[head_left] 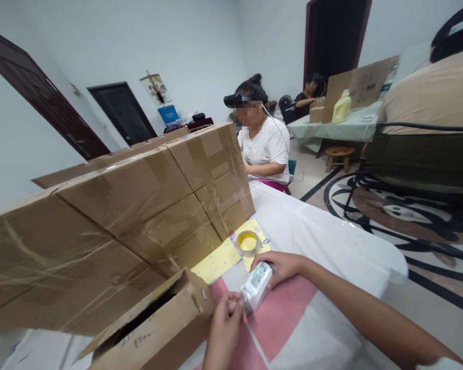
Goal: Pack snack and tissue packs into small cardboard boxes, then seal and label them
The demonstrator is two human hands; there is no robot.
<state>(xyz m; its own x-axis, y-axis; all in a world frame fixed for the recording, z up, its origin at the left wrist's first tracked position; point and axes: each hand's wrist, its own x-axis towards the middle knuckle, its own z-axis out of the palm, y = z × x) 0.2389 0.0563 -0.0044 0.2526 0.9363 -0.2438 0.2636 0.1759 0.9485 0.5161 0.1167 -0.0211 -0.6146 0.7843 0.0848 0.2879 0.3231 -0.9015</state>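
Note:
My right hand (281, 268) grips a small white box (256, 283) with green print on its upper face. It has the box around the far end, tilted over the table. Close against the near end is my left hand (228, 313), its thumb and fingers pinched together. What lies between those fingertips, if anything, is too small to make out. Below both hands a pink and white sheet (289, 308) covers the tabletop. Just beyond the white box, a roll of clear tape (247, 241) with a yellow inside rests on yellow dotted paper (216, 262).
Stacked taped cartons (139, 216) form a wall along the left. An open cardboard box (158, 334) stands beside my left hand. Across the white-covered table (312, 221) sits a person in a white shirt (268, 149). Another person (308, 97) works at a farther table.

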